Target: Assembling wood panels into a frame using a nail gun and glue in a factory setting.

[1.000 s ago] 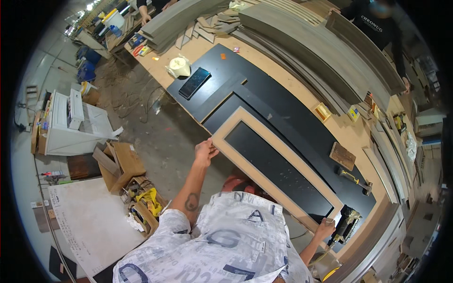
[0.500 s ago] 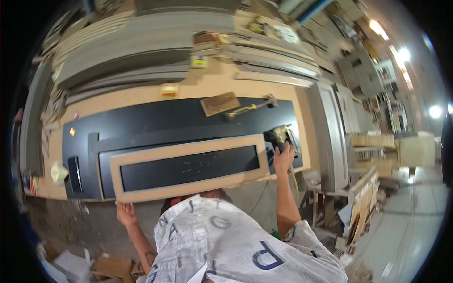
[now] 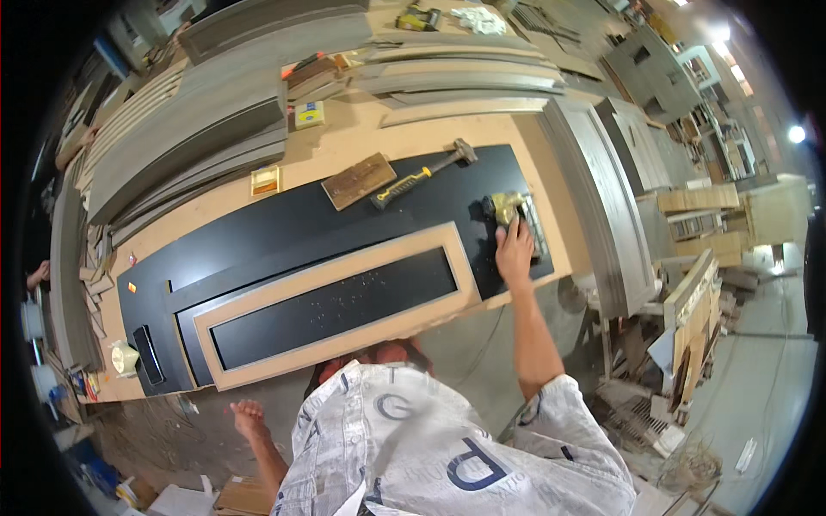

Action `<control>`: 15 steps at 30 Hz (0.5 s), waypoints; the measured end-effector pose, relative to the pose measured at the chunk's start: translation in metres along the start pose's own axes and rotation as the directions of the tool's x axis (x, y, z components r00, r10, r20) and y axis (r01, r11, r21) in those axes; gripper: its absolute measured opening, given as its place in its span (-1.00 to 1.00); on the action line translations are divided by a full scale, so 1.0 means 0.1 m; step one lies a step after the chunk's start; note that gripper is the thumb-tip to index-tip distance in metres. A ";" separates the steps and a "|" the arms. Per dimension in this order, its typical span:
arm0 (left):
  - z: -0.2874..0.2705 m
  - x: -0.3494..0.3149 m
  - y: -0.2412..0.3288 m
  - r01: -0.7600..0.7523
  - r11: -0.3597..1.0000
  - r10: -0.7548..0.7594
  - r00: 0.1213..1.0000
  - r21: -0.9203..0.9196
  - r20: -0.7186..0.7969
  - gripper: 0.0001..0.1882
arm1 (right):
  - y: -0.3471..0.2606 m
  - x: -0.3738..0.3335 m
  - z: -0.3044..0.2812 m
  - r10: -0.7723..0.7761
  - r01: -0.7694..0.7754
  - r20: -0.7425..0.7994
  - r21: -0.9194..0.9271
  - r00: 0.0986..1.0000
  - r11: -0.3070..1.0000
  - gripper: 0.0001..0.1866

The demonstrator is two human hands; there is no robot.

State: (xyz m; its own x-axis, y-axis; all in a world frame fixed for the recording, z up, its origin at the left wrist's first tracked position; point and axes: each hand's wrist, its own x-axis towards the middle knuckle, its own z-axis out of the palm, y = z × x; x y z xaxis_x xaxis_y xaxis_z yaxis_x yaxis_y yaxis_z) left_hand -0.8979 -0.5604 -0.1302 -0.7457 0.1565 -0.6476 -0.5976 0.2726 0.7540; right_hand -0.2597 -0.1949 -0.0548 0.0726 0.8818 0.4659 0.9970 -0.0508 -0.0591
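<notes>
On the right end of the dark panel (image 3: 327, 215), my right hand (image 3: 515, 252) grips a black and olive-yellow nail gun (image 3: 502, 206), its fingers over the tool. Clear of the panel's near edge, my left hand (image 3: 249, 419) is curled closed; whatever may be in it is hidden. Between the hands lies a tan rectangular frame (image 3: 335, 256), slightly tilted, with dark panel surface and small pale specks showing inside it. A hammer (image 3: 422, 175) with a black and yellow handle rests beyond the frame, beside a brown wood block (image 3: 359, 181).
A phone (image 3: 148, 354) and a cream roll (image 3: 124, 359) sit at the bench's left end. Small yellow boxes (image 3: 266, 181) and stacked grey mouldings (image 3: 198, 142) occupy the far side. A grey panel (image 3: 600, 198) borders the right side; wooden offcuts (image 3: 688, 314) stand beyond it.
My left hand has come off the frame's near-left corner and dropped back. My right hand is still on the nail gun at the panel's right end. The whole view has turned.
</notes>
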 end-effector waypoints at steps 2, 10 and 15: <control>-0.02 -0.03 -0.06 0.056 0.998 -0.059 0.966 0.021 0.252 -0.48 | 0.07 0.20 -0.23 -0.017 0.016 0.037 0.022 0.999 1.000 -0.59; 0.31 -0.22 -0.16 -0.008 1.000 0.008 0.997 0.004 0.072 -0.46 | 0.34 -0.41 -0.40 0.345 -0.381 0.190 0.207 0.919 0.901 -0.73; 0.37 -0.59 0.12 -0.017 0.969 0.060 0.984 -0.248 0.169 -0.50 | -0.32 -0.67 -0.35 0.207 -0.236 0.121 0.321 0.971 0.917 -0.69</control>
State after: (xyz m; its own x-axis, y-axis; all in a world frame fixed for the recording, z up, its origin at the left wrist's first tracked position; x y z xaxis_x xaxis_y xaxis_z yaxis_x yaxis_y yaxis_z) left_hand -0.8504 -0.5308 -0.0872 -0.7197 0.3313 -0.6101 -0.6393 0.0262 0.7685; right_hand -0.2958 -0.2685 -0.0527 0.2736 0.9022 0.3334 0.8881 -0.1038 -0.4478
